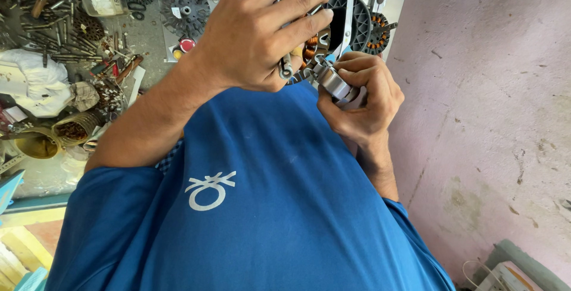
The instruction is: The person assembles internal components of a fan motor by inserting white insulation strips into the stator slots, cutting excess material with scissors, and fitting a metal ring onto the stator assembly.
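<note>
My blue shirt (256,207) is filling the view; my right hand (363,97) is pinching a metal ring (332,80), probably hard, heavy, slippery, so best gripped by its rim; my left hand (262,29) is curling round the wound motor part (309,47).

The scene is brightly and evenly lit by soft daylight, with no hard glare. The pink wall (488,88) is the brightest area and looks slightly washed out. The blue shirt (256,207) shows gentle shading in its folds, and a soft shadow lies under the left forearm. Both hands (262,29) are sharp enough to show knuckles and skin creases, while the small metal ring (333,80) between them catches a pale sheen. The cluttered counter (143,35) at the upper left is dimmer and slightly soft. Wide-angle stretching bends the edges.
</note>
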